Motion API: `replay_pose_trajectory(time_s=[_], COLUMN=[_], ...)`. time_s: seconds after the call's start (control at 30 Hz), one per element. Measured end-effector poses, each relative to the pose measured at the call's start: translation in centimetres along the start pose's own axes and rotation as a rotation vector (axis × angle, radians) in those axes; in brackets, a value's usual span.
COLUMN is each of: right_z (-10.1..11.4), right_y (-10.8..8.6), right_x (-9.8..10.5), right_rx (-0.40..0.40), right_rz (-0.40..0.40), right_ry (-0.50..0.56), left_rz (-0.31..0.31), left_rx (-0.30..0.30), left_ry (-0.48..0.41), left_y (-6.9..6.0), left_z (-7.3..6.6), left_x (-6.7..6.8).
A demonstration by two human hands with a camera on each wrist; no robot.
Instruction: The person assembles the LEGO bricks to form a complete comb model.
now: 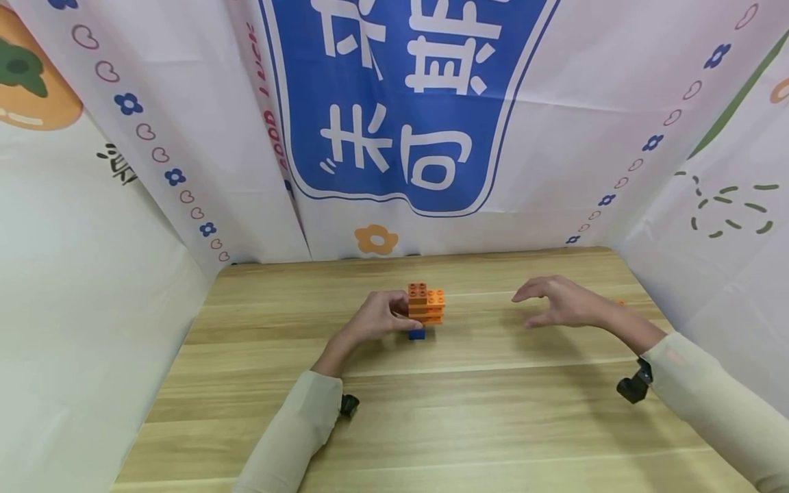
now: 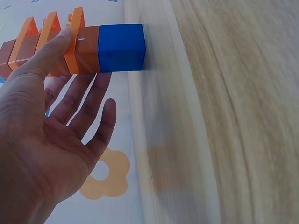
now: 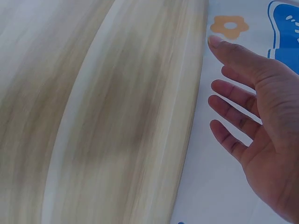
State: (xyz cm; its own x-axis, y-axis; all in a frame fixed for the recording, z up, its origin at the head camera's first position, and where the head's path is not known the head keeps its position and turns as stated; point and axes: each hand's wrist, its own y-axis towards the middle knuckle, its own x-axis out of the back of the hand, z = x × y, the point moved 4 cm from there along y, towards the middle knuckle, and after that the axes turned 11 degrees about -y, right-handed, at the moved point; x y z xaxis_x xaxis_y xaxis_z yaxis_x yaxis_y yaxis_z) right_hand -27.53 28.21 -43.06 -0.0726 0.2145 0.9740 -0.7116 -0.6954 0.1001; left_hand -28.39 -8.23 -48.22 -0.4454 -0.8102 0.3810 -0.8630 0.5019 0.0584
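Observation:
A tower of toy building bricks (image 1: 417, 299) stands upright on the table, brown bricks alternating with orange plates that jut out to the right. Its lowest piece is a blue brick (image 2: 122, 47). My left hand (image 1: 379, 316) holds the tower from the left, thumb on the near side and fingers reaching behind it. In the left wrist view, the thumb lies against the orange and brown pieces above the blue brick. To the right of the tower, my right hand (image 1: 564, 301) hovers over the table with thumb and fingers spread apart and nothing between them.
Beyond the right wrist a small orange piece (image 1: 619, 302) peeks out, mostly hidden by the arm. The wooden table (image 1: 468, 424) ends at a white printed cloth (image 1: 530, 226) hanging behind it, with more cloth on both sides.

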Motion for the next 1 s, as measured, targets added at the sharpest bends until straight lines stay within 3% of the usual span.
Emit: replay_pose_trajectory(time_s=[1.0], right_z=[-3.2], right_y=[-5.0], right_x=[0.2], right_rx=[-0.038], right_rz=[-0.038], right_ry=[-0.055], left_rz=[-0.002], left_rx=[-0.005], left_ry=[0.018], left_y=[-0.1], left_z=[-0.1], left_x=[0.0])
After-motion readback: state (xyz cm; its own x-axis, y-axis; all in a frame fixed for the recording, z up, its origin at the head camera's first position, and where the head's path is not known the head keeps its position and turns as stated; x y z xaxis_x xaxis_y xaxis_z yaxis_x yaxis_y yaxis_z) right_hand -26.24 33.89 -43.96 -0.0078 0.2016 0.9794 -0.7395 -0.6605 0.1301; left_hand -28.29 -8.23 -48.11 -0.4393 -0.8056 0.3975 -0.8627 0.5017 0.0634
